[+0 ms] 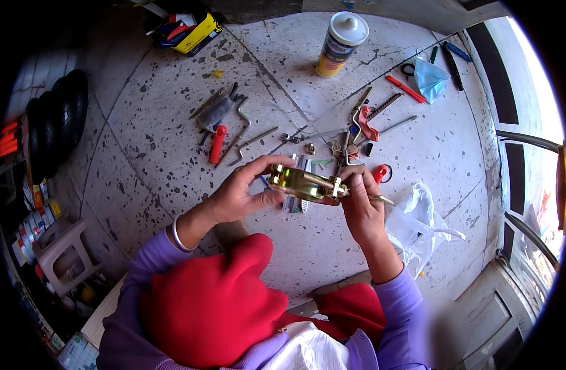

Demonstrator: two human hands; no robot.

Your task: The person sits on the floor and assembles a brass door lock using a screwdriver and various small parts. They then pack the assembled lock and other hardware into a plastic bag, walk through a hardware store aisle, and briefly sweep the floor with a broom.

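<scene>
Between my two hands is a gold-coloured round metal part (301, 184), shiny and fitted with bolts. It is tilted nearly edge-on, above the floor. My left hand (233, 194) grips its left edge, thumb below and fingers above. At its right end, my right hand (364, 209) pinches close to a bolt and nut. A short metal rod (383, 200) sticks out beside the right fingers; whether it belongs to the round part, I cannot tell. Behind the part lies a clear plastic package (298, 163), partly hidden. A small brass-coloured nut (310, 148) lies just beyond.
Bent metal rods (245, 120) and a red-handled tool (218, 143) lie ahead on the speckled floor (166, 135). A sealant-like tube (341, 44) stands farther off. At right are a blue face mask (430, 80) and clear plastic bag (415, 222); a plastic stool (61, 253) is left.
</scene>
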